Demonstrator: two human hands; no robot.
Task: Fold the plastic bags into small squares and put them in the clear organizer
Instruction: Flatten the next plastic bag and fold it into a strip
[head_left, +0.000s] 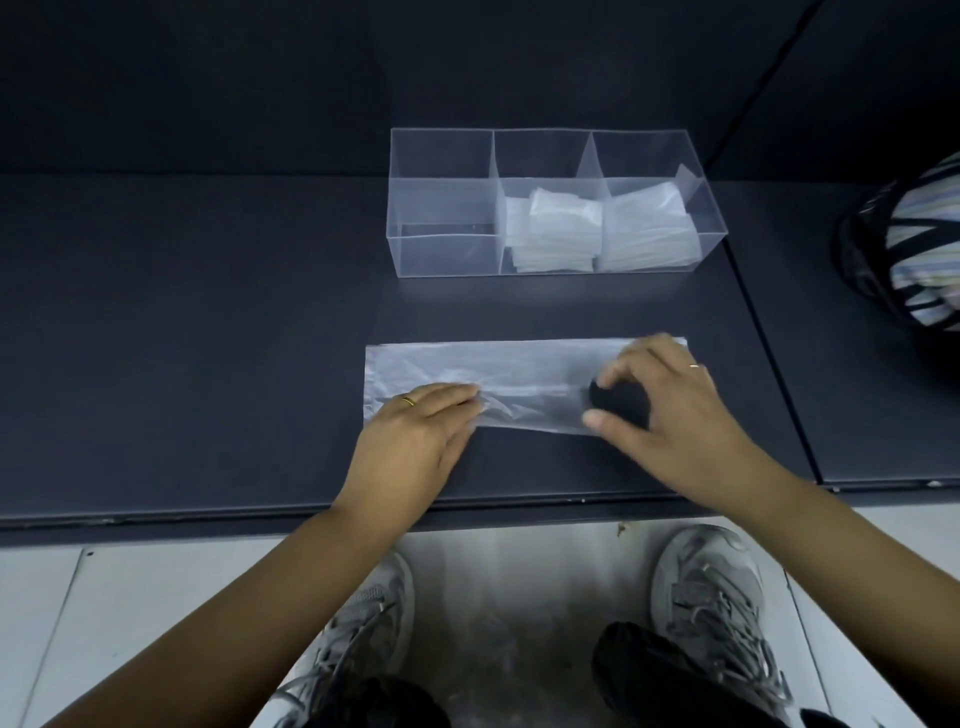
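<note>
A clear plastic bag (519, 371) lies flat as a long strip on the dark table, folded lengthwise. My left hand (415, 436) presses flat on its left part, fingers together. My right hand (670, 410) hovers over the right part with fingers curled and apart, thumb touching the bag's near edge; whether it pinches the plastic is unclear. Behind the bag stands the clear organizer (447, 254) with three compartments. Folded bags (556, 228) fill the middle compartment, more folded bags (649, 228) fill the right one, and the left one holds nothing.
A striped bag (914, 244) sits at the right edge on the neighbouring table panel. The table's front edge (208, 512) runs just below my wrists. My shoes (711, 597) stand on the floor underneath.
</note>
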